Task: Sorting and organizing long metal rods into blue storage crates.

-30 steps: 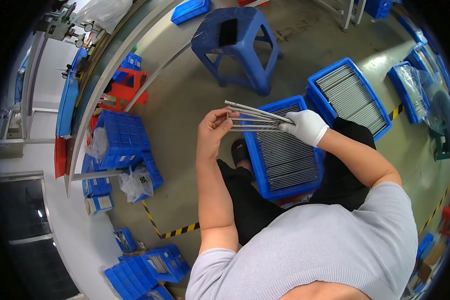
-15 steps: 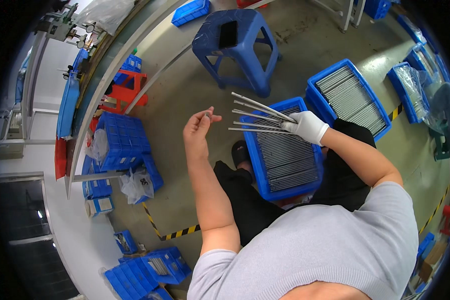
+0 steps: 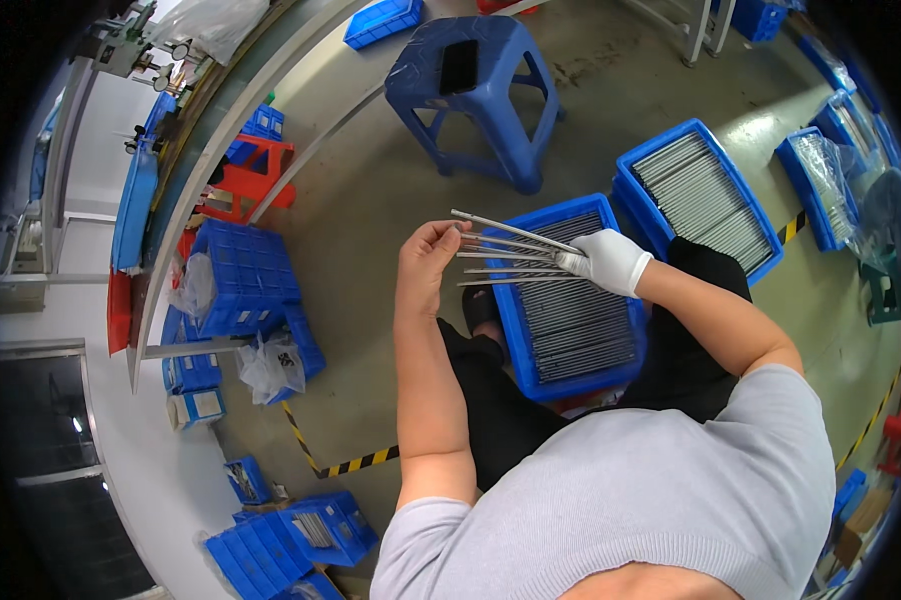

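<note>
Left hand just swung back to the tips of the metal rods, fingers bunched, can't tell if pinching one. They fan over the blue bin's far-left corner, gloved right hand's fingers curled round the other ends.

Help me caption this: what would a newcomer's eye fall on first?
Probably the gray rods fanned in the gloved right hand at centre, their tips near the bare left hand. Next, the blue bin of similar rods beneath, and the blue stool beyond, bearing a flat black object.
</note>
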### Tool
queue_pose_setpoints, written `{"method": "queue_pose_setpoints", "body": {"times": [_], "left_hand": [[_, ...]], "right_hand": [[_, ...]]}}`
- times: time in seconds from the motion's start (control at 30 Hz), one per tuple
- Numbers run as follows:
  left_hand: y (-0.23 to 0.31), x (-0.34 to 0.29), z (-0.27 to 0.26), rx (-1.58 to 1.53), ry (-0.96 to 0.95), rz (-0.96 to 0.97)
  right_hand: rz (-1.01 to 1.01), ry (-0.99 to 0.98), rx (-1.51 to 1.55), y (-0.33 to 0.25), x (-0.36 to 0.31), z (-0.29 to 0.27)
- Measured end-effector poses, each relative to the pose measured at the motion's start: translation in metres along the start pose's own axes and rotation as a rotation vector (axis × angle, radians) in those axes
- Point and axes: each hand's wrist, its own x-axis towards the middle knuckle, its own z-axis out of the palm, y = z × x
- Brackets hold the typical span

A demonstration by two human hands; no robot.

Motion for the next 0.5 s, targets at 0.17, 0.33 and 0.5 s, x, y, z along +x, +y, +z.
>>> {"method": "queue_pose_setpoints", "body": {"times": [0.17,0.33,0.5], "left_hand": [[0.0030,-0.0013,0.0043,0.027,-0.030,0.014],[0.0010,-0.0023,0.0051,-0.082,-0.133,-0.006],[-0.0013,-0.0023,0.0057,0.065,-0.010,-0.057]], "right_hand": [[-0.001,0.055,-0.098,0.0004,-0.0006,0.0001],[0.017,-0.035,0.022,0.0020,-0.0008,0.0017],[-0.004,0.046,-0.134,0.0027,-0.0023,0.0051]]}}
